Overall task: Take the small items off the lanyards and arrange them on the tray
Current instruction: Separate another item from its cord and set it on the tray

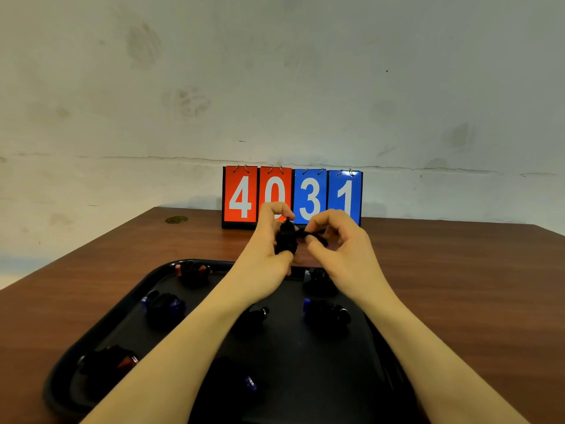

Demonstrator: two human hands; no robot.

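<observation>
— Above the far edge of the tray (101,324), what are you doing?

— My left hand (269,240) grips a small black item (286,238); my right hand (339,240) pinches its black lanyard (316,235). I judge I'm mid-detaching; next I must work the cord free, then set the item down.

— What's in the tray?

— Several dark bundles, some with blue (163,306) or red (194,270) parts, spaced apart. It sits on the bench (458,270).

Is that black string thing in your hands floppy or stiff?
Probably floppy: the black lanyard bends in a loop where the right hand pinches it. It looks light too, since fingertips alone hold it and the small black item in the left hand.
</observation>
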